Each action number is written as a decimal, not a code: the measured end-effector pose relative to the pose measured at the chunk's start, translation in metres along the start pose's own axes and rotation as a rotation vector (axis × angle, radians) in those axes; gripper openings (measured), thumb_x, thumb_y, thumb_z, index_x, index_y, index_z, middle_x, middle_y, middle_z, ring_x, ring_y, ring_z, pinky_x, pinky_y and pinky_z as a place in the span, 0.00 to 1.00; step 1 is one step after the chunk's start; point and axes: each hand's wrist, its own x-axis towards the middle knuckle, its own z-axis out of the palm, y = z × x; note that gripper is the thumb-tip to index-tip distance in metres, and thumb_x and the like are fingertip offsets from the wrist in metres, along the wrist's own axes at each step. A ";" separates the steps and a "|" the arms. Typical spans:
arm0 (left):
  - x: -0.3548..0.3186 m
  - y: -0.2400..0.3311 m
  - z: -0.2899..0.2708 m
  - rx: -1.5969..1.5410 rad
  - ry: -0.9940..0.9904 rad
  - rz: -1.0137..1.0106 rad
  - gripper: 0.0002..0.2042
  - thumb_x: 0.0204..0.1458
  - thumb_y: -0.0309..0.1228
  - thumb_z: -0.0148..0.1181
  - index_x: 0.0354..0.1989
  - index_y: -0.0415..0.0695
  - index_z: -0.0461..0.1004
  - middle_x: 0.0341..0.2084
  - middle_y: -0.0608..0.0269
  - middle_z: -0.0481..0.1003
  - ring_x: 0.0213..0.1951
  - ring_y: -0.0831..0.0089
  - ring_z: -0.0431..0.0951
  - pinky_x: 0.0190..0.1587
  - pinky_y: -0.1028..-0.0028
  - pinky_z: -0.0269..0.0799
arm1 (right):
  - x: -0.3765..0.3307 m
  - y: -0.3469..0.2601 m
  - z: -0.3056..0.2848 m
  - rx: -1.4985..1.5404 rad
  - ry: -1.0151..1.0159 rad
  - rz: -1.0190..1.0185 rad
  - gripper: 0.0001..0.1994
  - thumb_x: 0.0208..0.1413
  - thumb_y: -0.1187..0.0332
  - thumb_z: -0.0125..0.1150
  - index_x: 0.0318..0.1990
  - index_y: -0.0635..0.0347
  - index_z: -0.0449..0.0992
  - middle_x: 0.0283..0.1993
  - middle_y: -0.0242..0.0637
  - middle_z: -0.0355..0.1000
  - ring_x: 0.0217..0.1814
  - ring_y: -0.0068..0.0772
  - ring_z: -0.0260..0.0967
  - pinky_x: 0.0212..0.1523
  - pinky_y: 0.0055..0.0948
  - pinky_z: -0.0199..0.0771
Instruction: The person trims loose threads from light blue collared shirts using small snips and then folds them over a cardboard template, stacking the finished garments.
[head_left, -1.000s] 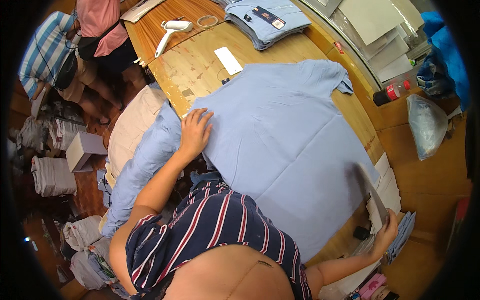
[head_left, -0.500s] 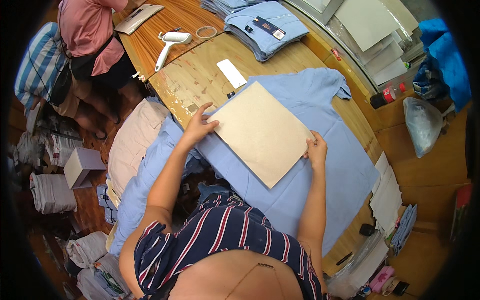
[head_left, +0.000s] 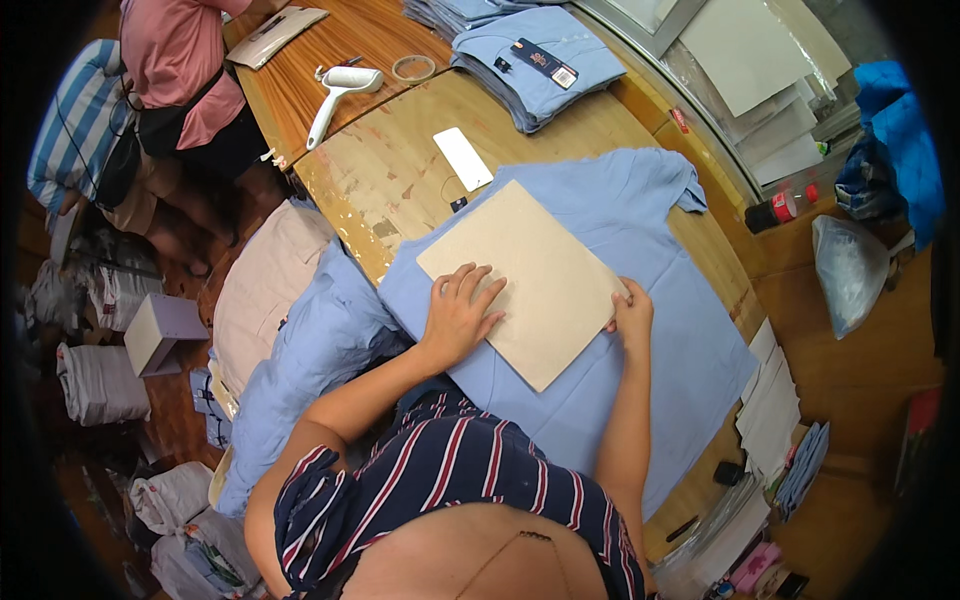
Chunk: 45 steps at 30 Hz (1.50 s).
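A beige rectangular cardboard sheet (head_left: 530, 280) lies at a slant on a light blue shirt (head_left: 660, 370) spread over the wooden table. My left hand (head_left: 462, 312) rests on the sheet's left edge, fingers spread. At the opposite corner my right hand (head_left: 630, 308) pinches the sheet between thumb and fingers. A white hang tag (head_left: 463, 160) on a thin string lies on the table beyond the shirt's neck, by a small dark piece.
Folded blue shirts (head_left: 540, 65) are stacked at the back. A white lint roller (head_left: 342, 95) and a tape roll (head_left: 413, 68) lie far left. A dark-liquid bottle (head_left: 780, 208) stands right. Blue and pink garments (head_left: 290, 340) hang at the left edge; a person (head_left: 180, 70) stands beyond.
My left hand has moved from the sheet's far left corner nearer to me and right, and lies flat along its edge. My right hand keeps its grip at the right corner.
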 end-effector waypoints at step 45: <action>0.289 -0.025 0.050 -0.785 -0.445 0.084 0.04 0.51 0.27 0.48 0.32 0.42 0.69 0.27 0.70 0.69 0.33 0.81 0.65 0.35 0.79 0.61 | -0.070 0.103 -0.288 -1.256 0.691 -0.045 0.09 0.33 0.67 0.64 0.26 0.53 0.73 0.52 0.28 0.60 0.60 0.35 0.48 0.56 0.57 0.37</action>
